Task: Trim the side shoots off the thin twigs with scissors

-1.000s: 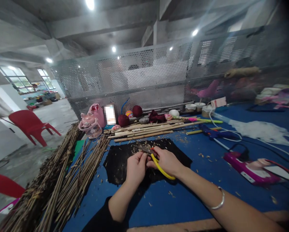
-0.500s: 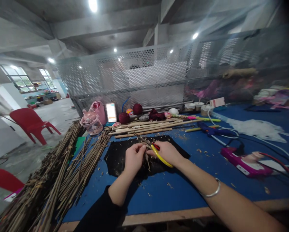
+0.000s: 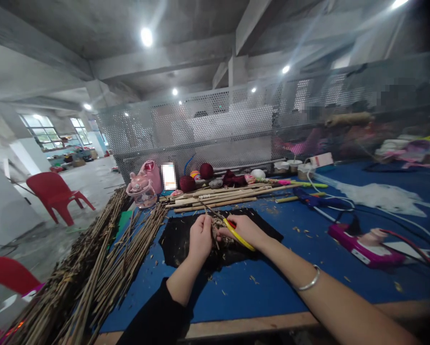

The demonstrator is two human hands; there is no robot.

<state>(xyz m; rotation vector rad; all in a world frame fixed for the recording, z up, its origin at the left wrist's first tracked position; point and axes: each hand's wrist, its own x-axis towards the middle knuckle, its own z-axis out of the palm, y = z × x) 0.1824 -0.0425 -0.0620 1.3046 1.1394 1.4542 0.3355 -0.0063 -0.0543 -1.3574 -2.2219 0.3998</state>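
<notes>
My right hand point(image 3: 242, 230) is closed round scissors with yellow handles point(image 3: 239, 235), their blades pointing up and to the left. My left hand point(image 3: 201, 235) is closed, fingertips pinched together close to the blades; what it pinches is too small to make out. Between the hands lies a little heap of dry brown plant scraps point(image 3: 218, 231). Beneath everything is a black cloth point(image 3: 174, 244) spread on the blue table point(image 3: 236, 292).
Bundles of thin dry stems point(image 3: 129, 261) lie along the left side. Behind the cloth are pale sticks point(image 3: 218, 203) and dark red yarn balls point(image 3: 207, 171). To the right are a blue glue gun point(image 3: 310, 199), a magenta power strip point(image 3: 362, 247), cables and a plastic bag point(image 3: 383, 197).
My left hand has drawn slightly away from the scissors, leaving more scraps visible between the hands. The camera has tilted up a little. My right hand still holds the scissors.
</notes>
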